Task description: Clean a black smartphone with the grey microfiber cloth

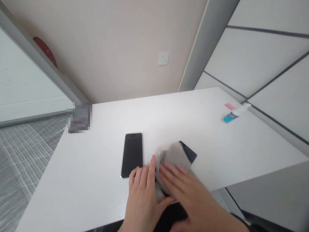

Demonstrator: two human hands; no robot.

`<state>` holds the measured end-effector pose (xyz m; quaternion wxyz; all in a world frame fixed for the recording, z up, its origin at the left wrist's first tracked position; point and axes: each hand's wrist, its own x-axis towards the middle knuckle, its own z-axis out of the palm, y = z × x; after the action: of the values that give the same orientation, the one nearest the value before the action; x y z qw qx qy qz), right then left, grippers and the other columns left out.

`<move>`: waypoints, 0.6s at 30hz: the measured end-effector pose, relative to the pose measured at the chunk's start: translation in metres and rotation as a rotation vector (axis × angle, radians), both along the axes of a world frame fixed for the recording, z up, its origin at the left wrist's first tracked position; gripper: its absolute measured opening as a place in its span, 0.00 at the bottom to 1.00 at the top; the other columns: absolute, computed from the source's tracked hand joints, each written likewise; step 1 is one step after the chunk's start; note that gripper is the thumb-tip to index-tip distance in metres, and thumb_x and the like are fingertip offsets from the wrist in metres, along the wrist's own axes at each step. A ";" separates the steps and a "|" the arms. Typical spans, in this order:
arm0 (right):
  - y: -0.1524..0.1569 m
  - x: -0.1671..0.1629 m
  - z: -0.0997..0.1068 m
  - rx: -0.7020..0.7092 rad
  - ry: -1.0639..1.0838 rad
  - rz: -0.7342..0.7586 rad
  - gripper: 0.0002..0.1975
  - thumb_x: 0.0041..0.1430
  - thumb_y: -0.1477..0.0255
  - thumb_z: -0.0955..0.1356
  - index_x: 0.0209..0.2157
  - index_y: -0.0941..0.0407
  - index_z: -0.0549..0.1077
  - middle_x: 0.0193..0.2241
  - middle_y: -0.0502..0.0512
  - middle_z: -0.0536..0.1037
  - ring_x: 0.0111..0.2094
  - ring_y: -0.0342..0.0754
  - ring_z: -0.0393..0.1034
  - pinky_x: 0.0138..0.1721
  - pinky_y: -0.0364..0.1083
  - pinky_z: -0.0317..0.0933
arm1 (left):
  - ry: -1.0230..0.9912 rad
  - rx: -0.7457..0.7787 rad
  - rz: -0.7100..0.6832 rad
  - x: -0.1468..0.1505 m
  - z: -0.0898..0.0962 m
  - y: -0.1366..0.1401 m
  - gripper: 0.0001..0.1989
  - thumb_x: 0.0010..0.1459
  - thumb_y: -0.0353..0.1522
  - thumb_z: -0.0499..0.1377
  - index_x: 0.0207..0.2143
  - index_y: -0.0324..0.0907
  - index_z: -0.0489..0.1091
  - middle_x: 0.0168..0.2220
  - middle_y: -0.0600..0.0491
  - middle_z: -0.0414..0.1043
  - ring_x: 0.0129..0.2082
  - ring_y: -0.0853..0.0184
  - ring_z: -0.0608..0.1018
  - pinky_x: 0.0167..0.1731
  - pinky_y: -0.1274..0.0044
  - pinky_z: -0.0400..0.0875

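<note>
A grey cloth (177, 156) lies bunched over a black, flat device that looks like a phone (189, 152); only its far corner end shows. My right hand (185, 185), a little blurred, presses the cloth down with its fingers together. Close beside it, my left hand (143, 191) has its index finger and thumb around the near left end of the covered phone and the cloth's edge; the exact grip is hidden. Left of the hands, a second phone (132, 154) with a dark screen lies face up, its lower right corner near my left fingers.
On the white table (101, 145), a blue-and-white bottle (233, 116) lies at the right beside a small pink piece (230, 106). A blurred-out object (80, 117) is at the far left corner. A wall with a socket (163, 58) and white panels (241, 51) bound the table.
</note>
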<state>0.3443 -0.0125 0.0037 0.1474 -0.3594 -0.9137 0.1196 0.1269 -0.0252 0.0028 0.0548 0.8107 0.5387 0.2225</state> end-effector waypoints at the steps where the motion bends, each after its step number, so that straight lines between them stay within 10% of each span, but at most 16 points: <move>1: -0.001 -0.001 0.001 -0.045 0.010 0.074 0.53 0.65 0.37 0.59 0.76 0.58 0.41 0.71 0.59 0.60 0.70 0.57 0.59 0.70 0.57 0.55 | 0.006 0.008 0.005 0.000 0.000 0.000 0.70 0.38 0.37 0.80 0.74 0.37 0.38 0.53 0.43 0.77 0.46 0.49 0.78 0.53 0.57 0.67; 6: 0.002 0.002 0.002 -0.006 -0.015 -0.127 0.49 0.67 0.38 0.56 0.74 0.61 0.52 0.71 0.65 0.60 0.71 0.64 0.56 0.68 0.66 0.56 | -0.041 -0.007 0.008 0.001 0.002 0.000 0.76 0.35 0.40 0.82 0.74 0.41 0.34 0.51 0.43 0.77 0.45 0.49 0.78 0.50 0.55 0.72; 11: 0.000 -0.002 0.004 -0.108 0.013 0.103 0.48 0.67 0.38 0.59 0.74 0.57 0.53 0.71 0.57 0.61 0.71 0.56 0.58 0.71 0.55 0.54 | -0.069 -0.015 0.035 0.001 0.004 -0.002 0.73 0.37 0.29 0.80 0.74 0.45 0.34 0.58 0.37 0.69 0.53 0.47 0.75 0.50 0.56 0.76; 15: 0.007 -0.002 0.006 -0.040 0.006 -0.100 0.48 0.67 0.38 0.57 0.73 0.60 0.56 0.71 0.64 0.60 0.72 0.61 0.55 0.70 0.63 0.54 | -0.097 -0.045 0.058 0.001 0.003 -0.002 0.71 0.39 0.34 0.79 0.74 0.46 0.36 0.60 0.36 0.65 0.56 0.44 0.74 0.50 0.54 0.77; 18: 0.008 -0.007 0.007 -0.087 0.030 0.037 0.51 0.64 0.36 0.59 0.73 0.61 0.55 0.71 0.62 0.60 0.72 0.58 0.55 0.72 0.58 0.51 | -0.099 -0.063 0.049 0.001 0.003 -0.002 0.68 0.43 0.28 0.76 0.74 0.49 0.33 0.63 0.37 0.64 0.59 0.44 0.72 0.53 0.54 0.75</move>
<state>0.3374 -0.0047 0.0110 0.1432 -0.3468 -0.9118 0.1672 0.1278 -0.0271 0.0060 0.1013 0.7831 0.5619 0.2463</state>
